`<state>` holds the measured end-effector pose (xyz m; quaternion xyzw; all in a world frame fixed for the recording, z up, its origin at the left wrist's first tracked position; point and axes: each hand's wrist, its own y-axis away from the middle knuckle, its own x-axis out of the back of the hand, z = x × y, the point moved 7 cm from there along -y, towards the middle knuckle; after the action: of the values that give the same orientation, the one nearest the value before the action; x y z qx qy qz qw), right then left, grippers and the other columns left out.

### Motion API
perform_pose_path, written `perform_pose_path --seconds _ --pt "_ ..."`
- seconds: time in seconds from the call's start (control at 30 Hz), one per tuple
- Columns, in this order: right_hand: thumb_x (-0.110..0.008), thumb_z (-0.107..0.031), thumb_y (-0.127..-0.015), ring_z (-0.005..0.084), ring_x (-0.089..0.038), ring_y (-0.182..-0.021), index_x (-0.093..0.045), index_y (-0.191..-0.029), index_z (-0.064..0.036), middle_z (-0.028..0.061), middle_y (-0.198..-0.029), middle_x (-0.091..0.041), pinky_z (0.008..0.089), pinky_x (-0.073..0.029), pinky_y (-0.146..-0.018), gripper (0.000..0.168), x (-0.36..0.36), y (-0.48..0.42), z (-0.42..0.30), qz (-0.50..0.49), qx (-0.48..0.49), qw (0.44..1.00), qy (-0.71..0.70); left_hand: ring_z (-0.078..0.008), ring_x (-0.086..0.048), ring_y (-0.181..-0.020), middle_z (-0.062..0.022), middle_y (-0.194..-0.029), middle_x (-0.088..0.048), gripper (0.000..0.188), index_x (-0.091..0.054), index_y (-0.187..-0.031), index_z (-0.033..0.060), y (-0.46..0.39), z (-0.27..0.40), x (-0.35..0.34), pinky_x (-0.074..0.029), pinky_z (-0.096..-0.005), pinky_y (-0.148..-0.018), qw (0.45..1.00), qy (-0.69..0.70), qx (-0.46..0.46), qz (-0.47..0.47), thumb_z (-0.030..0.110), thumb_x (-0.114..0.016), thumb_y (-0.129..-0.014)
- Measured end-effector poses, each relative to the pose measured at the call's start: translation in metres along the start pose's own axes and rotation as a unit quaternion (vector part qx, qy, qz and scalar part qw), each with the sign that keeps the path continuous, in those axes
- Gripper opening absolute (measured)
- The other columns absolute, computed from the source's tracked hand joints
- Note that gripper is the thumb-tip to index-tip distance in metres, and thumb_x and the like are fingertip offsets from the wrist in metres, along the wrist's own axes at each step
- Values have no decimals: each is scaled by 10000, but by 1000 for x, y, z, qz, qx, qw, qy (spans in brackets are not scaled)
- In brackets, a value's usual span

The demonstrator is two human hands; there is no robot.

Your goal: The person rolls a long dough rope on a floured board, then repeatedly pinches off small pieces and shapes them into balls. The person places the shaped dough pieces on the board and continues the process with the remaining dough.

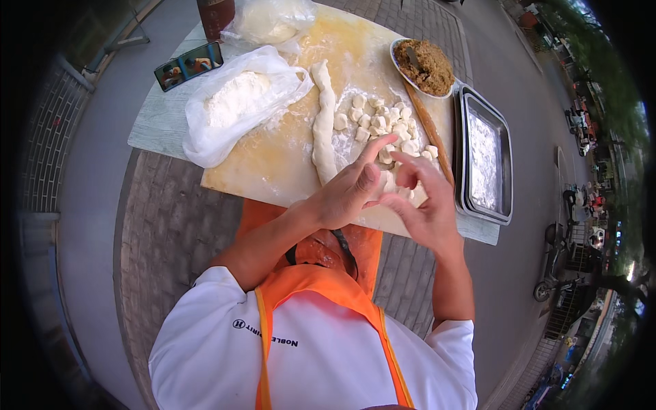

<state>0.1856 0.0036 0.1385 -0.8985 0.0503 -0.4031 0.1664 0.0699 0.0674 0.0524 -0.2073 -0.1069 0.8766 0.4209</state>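
Both my hands are raised over the near edge of a floured board (pixel 256 174). My left hand (pixel 348 192), palm turned inward, holds nothing that I can see. Close on its right, my right hand (pixel 425 200) has its fingers curved and parted, with no object visible in it. Beyond them lie several small cut dough pieces (pixel 379 122), dusted with flour and partly hidden by my fingers. A long rope of dough (pixel 323 118) lies left of the pieces. A wooden rolling pin (pixel 429 125) rests along their right side.
A bowl of brown filling (pixel 428 66) with a utensil stands at the back right. Stacked metal trays (pixel 484 154) line the right edge. On the left are an open plastic bag of flour (pixel 238 100) and a phone (pixel 188 65); a plastic-wrapped dough lump (pixel 271 23) sits behind.
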Motion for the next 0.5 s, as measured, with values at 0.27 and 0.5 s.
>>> perform_pose_path --seconds 0.27,0.5 --pt "-906 -169 -889 254 -664 -856 -741 -1194 -68 105 -1031 -713 347 -539 -679 362 -6 3 -3 -13 21 999 -43 -127 -561 -839 -36 -881 -585 534 -601 -1262 9 1 12 6 -483 -309 -808 987 -59 95 -116 488 -371 -1207" --pt "-905 -132 -885 224 -654 -843 -745 -1224 -62 92 -1049 -723 332 -544 -666 382 -16 0 -6 2 28 995 -96 -105 -523 -795 3 -828 -563 549 -691 -1134 19 11 -6 9 -483 -291 -732 990 5 103 -96 463 -379 -1211"
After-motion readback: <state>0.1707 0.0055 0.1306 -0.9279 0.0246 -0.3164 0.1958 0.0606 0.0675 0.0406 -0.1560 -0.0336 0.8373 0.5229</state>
